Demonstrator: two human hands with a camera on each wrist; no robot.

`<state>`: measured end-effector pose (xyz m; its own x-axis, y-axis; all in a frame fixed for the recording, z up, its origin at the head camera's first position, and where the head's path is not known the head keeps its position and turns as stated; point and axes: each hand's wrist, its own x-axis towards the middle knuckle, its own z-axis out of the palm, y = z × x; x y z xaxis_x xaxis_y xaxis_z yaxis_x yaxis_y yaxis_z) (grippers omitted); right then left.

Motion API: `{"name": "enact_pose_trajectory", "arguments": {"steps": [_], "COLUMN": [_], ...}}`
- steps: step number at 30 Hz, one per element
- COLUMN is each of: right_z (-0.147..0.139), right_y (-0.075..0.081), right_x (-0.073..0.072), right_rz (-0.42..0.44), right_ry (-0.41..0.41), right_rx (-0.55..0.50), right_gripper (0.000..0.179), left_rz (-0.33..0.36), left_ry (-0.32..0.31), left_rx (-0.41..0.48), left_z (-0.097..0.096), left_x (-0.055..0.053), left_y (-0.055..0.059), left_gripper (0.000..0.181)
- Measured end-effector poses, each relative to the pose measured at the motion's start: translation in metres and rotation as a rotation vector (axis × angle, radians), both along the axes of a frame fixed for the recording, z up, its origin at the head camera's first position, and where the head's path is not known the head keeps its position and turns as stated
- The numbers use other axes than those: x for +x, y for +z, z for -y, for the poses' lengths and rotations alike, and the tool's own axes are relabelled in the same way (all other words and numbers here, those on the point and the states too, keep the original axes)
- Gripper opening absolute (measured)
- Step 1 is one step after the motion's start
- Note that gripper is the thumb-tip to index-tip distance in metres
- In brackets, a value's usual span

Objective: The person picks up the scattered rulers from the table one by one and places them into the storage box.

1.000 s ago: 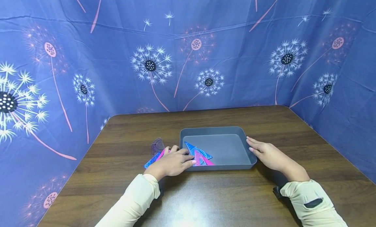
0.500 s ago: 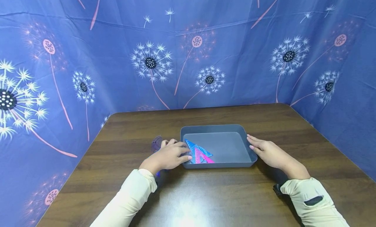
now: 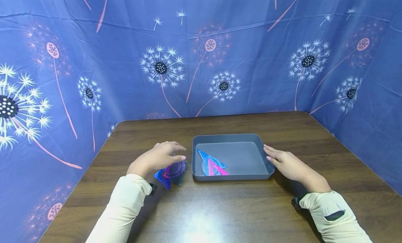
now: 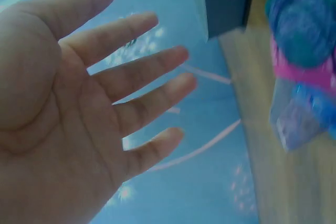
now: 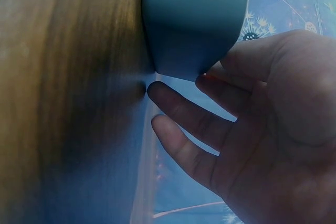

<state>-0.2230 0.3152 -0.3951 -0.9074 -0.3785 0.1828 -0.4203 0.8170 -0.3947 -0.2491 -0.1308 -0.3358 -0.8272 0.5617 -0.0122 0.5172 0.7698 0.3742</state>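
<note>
My left hand (image 3: 157,157) hovers over a loose pile left of the tray, fingers spread and nothing in them; its bare palm (image 4: 79,87) shows in the left wrist view. In that pile are a purple protractor (image 3: 176,170), a dark blue set square (image 3: 161,179) and a pink piece, partly hidden by the hand. The grey tray (image 3: 238,177) holds a light blue set square (image 3: 203,154), a pink set square (image 3: 214,168) and a clear curved piece at its left end. My right hand (image 3: 290,168) rests its extended fingertips against the tray's right wall.
The brown wooden table (image 3: 238,208) runs back to a blue dandelion-print cloth (image 3: 257,61), which also hangs at both sides. A dark band (image 3: 296,204) sits at the right wrist, below the cream sleeve.
My left hand has moved left, off the tray's left edge, to above the pile. The purple protractor now lies nearer the front, atop the other pieces. The right hand stays on the tray.
</note>
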Motion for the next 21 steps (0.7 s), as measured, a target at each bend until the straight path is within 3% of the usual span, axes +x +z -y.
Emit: {"name": "enact_pose_trajectory", "arguments": {"steps": [8, 17, 21], "right_z": [0.0, 0.0, 0.001], "right_y": [0.001, 0.0, 0.001], "right_x": [0.001, 0.001, 0.001], "right_rz": [0.002, -0.008, -0.004], "right_ry": [-0.001, 0.003, 0.003], "right_rx": [-0.002, -0.002, -0.002], "right_gripper": [0.043, 0.042, 0.042], "left_rz": [0.01, 0.042, 0.055], "left_ry": [0.028, 0.052, 0.052], "left_rx": [0.034, -0.005, 0.009], "left_z": [0.03, 0.04, 0.04], "left_x": [-0.01, -0.021, -0.026], "left_y": [0.005, -0.009, -0.017], "left_gripper": [0.047, 0.057, 0.049]}}
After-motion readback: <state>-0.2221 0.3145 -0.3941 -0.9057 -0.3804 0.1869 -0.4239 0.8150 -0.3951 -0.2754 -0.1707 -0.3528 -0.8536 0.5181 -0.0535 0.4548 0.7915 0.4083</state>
